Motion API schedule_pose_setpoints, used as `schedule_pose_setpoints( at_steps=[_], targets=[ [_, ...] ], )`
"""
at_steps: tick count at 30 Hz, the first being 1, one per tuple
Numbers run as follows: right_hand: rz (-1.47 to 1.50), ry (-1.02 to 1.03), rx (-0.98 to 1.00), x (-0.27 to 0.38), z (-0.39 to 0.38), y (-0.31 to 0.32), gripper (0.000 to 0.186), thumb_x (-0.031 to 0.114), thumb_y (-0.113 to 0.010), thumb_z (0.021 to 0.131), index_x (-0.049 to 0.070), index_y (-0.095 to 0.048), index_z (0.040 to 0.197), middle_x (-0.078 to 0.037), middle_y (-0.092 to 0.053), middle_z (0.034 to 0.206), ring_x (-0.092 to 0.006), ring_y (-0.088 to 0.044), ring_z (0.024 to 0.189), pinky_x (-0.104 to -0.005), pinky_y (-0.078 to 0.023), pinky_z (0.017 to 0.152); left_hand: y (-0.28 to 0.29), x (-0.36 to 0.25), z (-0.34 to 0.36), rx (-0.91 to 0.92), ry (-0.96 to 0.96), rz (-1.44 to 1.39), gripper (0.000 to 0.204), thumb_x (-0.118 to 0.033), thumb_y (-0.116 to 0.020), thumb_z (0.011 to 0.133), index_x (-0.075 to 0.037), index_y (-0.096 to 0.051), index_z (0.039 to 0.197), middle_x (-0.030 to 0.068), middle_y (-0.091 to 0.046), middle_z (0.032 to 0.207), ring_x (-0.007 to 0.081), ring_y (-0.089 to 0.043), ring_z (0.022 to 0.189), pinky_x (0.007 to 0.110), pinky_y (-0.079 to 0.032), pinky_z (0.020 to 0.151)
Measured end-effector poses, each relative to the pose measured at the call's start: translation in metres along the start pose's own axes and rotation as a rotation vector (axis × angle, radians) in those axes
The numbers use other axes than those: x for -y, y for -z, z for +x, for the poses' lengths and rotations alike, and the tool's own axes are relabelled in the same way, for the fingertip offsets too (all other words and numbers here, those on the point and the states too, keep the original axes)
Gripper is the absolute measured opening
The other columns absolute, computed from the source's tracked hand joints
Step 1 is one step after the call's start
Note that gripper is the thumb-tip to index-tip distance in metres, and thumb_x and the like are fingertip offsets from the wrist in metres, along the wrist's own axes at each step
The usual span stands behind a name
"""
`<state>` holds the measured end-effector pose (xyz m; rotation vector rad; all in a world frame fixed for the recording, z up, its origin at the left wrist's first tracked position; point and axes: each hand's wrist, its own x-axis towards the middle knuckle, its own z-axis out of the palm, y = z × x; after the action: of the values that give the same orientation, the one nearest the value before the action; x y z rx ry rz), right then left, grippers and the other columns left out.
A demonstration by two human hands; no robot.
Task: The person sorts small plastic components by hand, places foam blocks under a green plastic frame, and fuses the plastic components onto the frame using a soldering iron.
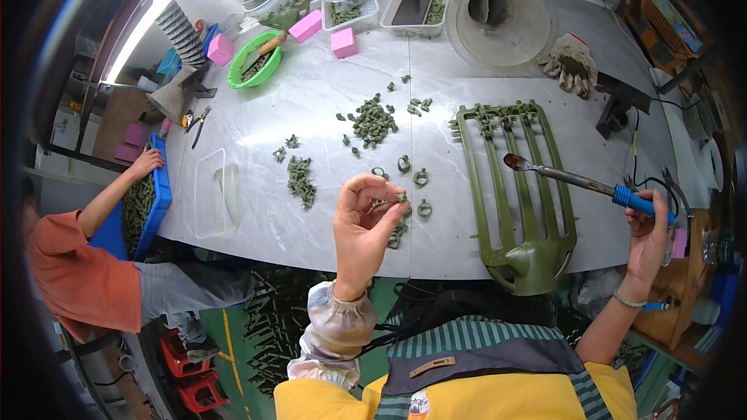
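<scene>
Hands are apart: the left hand (362,224) pinches a small green part (402,197) above the bench (440,253); the right hand (646,245) grips a blue-handled tool (576,179). The tool's shaft extends over a green slotted frame (531,260). A green pile (375,124) lies beyond the left hand. Left forearm: near upright. Right forearm: angled outward.

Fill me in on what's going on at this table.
The person's left hand pinches a small green piece between thumb and fingers, while the right hand holds a blue-handled tool, its tip over a green slotted frame lying on the table. A pile of green pieces sits farther back. At the left, a co-worker's hand is at the rim of a blue tray.
</scene>
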<state>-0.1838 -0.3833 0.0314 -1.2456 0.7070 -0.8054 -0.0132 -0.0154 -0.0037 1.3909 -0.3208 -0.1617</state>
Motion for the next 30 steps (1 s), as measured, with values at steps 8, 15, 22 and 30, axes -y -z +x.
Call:
schedule_pose_setpoints(
  at_steps=[8, 15, 22, 30],
  targets=[
    [0.005, -0.004, -0.005, 0.0, 0.0, 0.001, 0.029, 0.028, -0.065, 0.092, -0.001, -0.067, 0.094, -0.004, -0.062, 0.072, -0.0129, -0.066, 0.064, -0.0198, -0.055, 0.06, 0.0, -0.001, 0.0, -0.01, 0.052, -0.022, 0.038, 0.008, -0.062, 0.088, -0.002, -0.052, 0.123, 0.0074, -0.064, 0.105, 0.0111, -0.061, 0.098, 0.026, -0.052, 0.088],
    [-0.002, 0.0, -0.015, 0.001, -0.001, -0.001, 0.029, 0.028, -0.065, 0.092, -0.001, -0.067, 0.094, -0.004, -0.062, 0.072, -0.0132, -0.066, 0.065, -0.0202, -0.056, 0.06, 0.007, 0.0, 0.001, -0.039, 0.438, -0.382, 0.023, 0.002, -0.06, 0.092, 0.002, -0.063, 0.115, 0.0108, -0.065, 0.111, 0.0151, -0.063, 0.102, 0.028, -0.052, 0.092],
    [0.009, -0.006, -0.015, 0.001, -0.001, 0.001, 0.029, 0.028, -0.064, 0.093, -0.001, -0.067, 0.094, -0.005, -0.063, 0.073, -0.0135, -0.066, 0.065, -0.0206, -0.056, 0.06, 0.008, 0.007, 0.002, -0.06, 0.464, -0.401, 0.022, 0.001, -0.06, 0.092, 0.002, -0.063, 0.114, 0.0117, -0.066, 0.112, 0.0161, -0.065, 0.099, 0.028, -0.054, 0.091],
    [0.003, -0.005, -0.031, 0.0, -0.001, 0.001, 0.029, 0.029, -0.065, 0.092, -0.001, -0.067, 0.094, -0.005, -0.064, 0.074, -0.0135, -0.067, 0.065, -0.0201, -0.056, 0.06, 0.002, 0.011, 0.0, 0.0, 0.045, 0.153, 0.022, 0.007, -0.065, 0.086, 0.001, -0.066, 0.107, 0.005, -0.068, 0.1, 0.0106, -0.062, 0.096, 0.024, -0.052, 0.085]
  ],
)
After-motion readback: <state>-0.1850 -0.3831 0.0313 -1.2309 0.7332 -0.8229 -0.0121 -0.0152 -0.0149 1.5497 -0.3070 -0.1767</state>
